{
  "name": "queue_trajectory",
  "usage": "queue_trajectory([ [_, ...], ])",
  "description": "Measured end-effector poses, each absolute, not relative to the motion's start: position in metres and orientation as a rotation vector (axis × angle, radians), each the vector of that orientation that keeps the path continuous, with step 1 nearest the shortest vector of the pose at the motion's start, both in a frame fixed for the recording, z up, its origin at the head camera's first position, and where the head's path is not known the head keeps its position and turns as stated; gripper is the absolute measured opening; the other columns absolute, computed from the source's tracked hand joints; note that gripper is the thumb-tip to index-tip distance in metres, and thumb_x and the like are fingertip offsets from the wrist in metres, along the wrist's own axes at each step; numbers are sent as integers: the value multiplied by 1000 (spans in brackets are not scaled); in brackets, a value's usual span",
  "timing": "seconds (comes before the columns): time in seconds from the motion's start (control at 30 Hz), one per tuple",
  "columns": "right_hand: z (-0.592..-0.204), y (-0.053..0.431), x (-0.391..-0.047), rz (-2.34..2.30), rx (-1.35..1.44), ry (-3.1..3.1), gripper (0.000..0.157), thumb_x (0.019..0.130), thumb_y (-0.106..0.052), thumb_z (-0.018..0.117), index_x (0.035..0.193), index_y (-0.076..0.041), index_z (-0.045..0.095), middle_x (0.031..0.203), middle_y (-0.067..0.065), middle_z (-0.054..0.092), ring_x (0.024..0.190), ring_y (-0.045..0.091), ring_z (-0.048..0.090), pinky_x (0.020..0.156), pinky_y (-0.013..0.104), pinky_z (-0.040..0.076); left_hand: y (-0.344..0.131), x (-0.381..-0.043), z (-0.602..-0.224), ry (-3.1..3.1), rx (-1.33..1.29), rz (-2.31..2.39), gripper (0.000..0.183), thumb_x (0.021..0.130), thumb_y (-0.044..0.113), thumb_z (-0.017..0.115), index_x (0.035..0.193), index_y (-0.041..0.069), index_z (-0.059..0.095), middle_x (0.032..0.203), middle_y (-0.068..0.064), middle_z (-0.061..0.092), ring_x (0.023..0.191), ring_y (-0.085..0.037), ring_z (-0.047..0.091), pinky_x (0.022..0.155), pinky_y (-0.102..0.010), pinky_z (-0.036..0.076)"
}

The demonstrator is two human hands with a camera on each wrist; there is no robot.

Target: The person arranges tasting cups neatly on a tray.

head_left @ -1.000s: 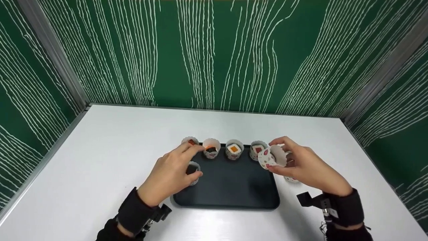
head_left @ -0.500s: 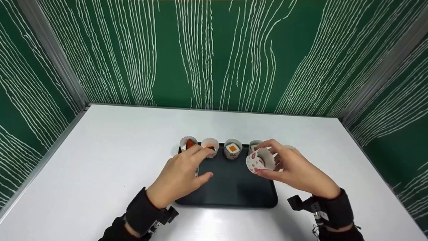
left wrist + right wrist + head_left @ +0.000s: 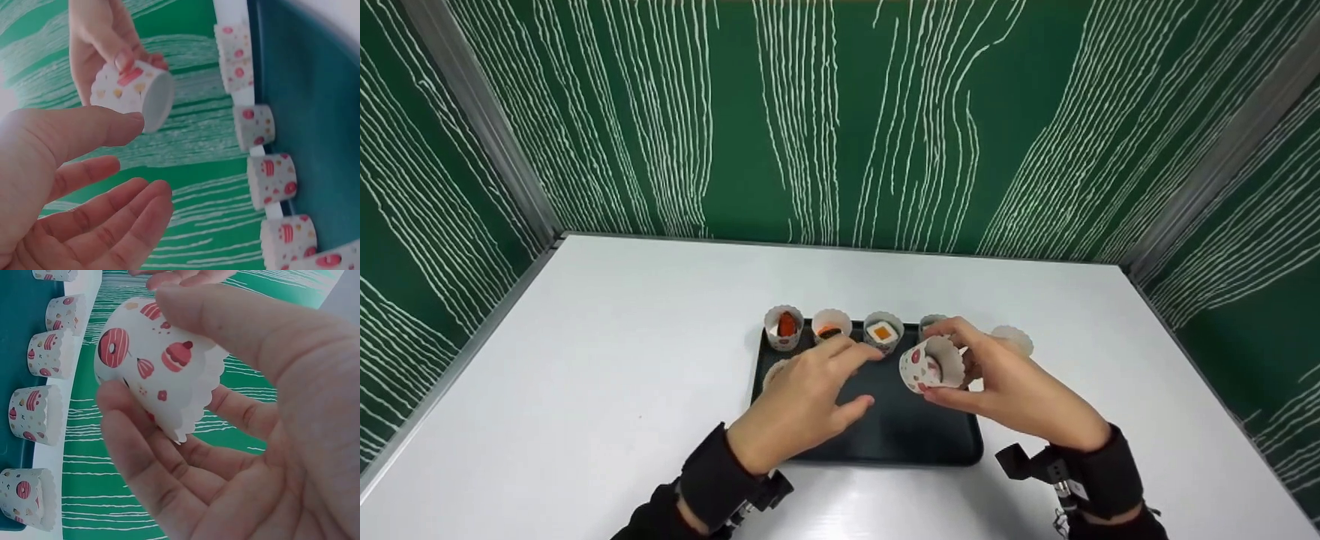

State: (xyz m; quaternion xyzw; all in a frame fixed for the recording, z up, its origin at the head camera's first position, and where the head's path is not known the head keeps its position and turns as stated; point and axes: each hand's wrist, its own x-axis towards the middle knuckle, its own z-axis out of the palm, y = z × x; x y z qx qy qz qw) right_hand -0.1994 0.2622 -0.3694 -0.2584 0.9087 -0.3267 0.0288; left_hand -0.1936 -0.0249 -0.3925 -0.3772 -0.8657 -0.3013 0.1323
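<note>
My right hand (image 3: 1012, 386) grips a white paper baking cup (image 3: 915, 367) with red cake prints, tilted above the dark tray (image 3: 885, 442). Something pale and pink shows inside it in the head view. Thumb and fingers hold the cup's sides in the right wrist view. My left hand (image 3: 802, 397) hovers over the tray's left part, fingers apart, holding nothing. Along the tray's back edge stand cups: one with a red piece (image 3: 785, 328), one with an orange and black piece (image 3: 830, 328), one with a white and orange piece (image 3: 883, 332), and one (image 3: 931, 324) half hidden behind my right hand.
Another cup (image 3: 773, 370) at the tray's left side is mostly covered by my left hand. More paper cups (image 3: 1014, 337) sit on the white table (image 3: 660, 337), right of the tray. Green walls (image 3: 840, 135) with white lines enclose the back and sides.
My left hand has moved right, away from the left-side cup, uncovering the red-piece cup. My right hand has brought its baking cup left, over the tray.
</note>
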Motion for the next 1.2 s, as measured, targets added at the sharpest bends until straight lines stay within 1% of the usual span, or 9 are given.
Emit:
queue_trajectory([
  [0.1, -370, 260, -198, -975, -818, 2812, 61, 94, -37, 85, 145, -28, 52, 103, -10, 70, 80, 12, 62, 68, 26, 57, -20, -193, -394, -2512, -1134, -889, 46, 94, 18, 84, 136, 9, 67, 120, -6, 71, 97, -17, 69, 83, -28, 60],
  [0.4, -372, 255, -194, -931, -858, 2807, 63, 93, -45, 83, 146, -30, 53, 84, -4, 60, 72, 9, 55, 63, 24, 50, -10, -190, -402, -2479, -1156, -932, 41, 95, 16, 83, 132, 10, 68, 121, -7, 71, 105, -18, 72, 90, -29, 61],
  [0.47, -374, 253, -194, -919, -880, 2811, 64, 94, -46, 83, 147, -28, 54, 90, -6, 63, 74, 8, 55, 65, 24, 50, -9, -189, -403, -2472, -1143, -942, 41, 95, 16, 83, 132, 9, 68, 120, -7, 71, 105, -18, 73, 90, -28, 61],
  [0.57, -376, 249, -194, -918, -933, 2803, 66, 94, -43, 83, 150, -23, 54, 113, -5, 71, 84, 8, 61, 73, 25, 55, -8, -189, -404, -2457, -1120, -945, 43, 94, 16, 84, 132, 8, 67, 121, -9, 71, 106, -20, 73, 91, -27, 61],
  [0.63, -377, 247, -195, -938, -963, 2781, 67, 94, -38, 84, 151, -20, 54, 129, -2, 72, 94, 10, 67, 80, 27, 59, -8, -189, -404, -2459, -1104, -930, 46, 93, 16, 85, 134, 7, 66, 122, -9, 71, 109, -20, 73, 92, -27, 61],
  [0.7, -377, 246, -196, -970, -976, 2743, 69, 93, -32, 85, 153, -19, 53, 138, 0, 69, 101, 12, 71, 85, 29, 61, -9, -188, -404, -2468, -1091, -919, 49, 93, 16, 85, 136, 7, 65, 124, -9, 71, 111, -19, 73, 94, -28, 61],
  [0.8, -377, 246, -196, -1026, -968, 2687, 71, 93, -22, 86, 155, -20, 52, 135, 0, 70, 104, 13, 74, 87, 31, 63, -10, -188, -404, -2487, -1077, -909, 52, 93, 15, 84, 140, 7, 63, 126, -9, 70, 114, -19, 72, 96, -30, 61],
  [0.97, -374, 246, -196, -1083, -943, 2630, 71, 95, -17, 83, 159, -16, 51, 136, 2, 70, 107, 12, 76, 91, 29, 63, -11, -187, -402, -2497, -1075, -925, 56, 92, 11, 82, 143, 7, 60, 127, -9, 70, 114, -19, 71, 96, -31, 60],
  [1.2, -373, 244, -196, -1152, -912, 2622, 58, 96, -14, 81, 150, -13, 61, 139, 3, 70, 113, 13, 76, 96, 28, 62, -12, -186, -401, -2477, -1050, -937, 64, 86, 8, 84, 145, 7, 59, 126, -9, 71, 115, -20, 71, 98, -35, 60],
])
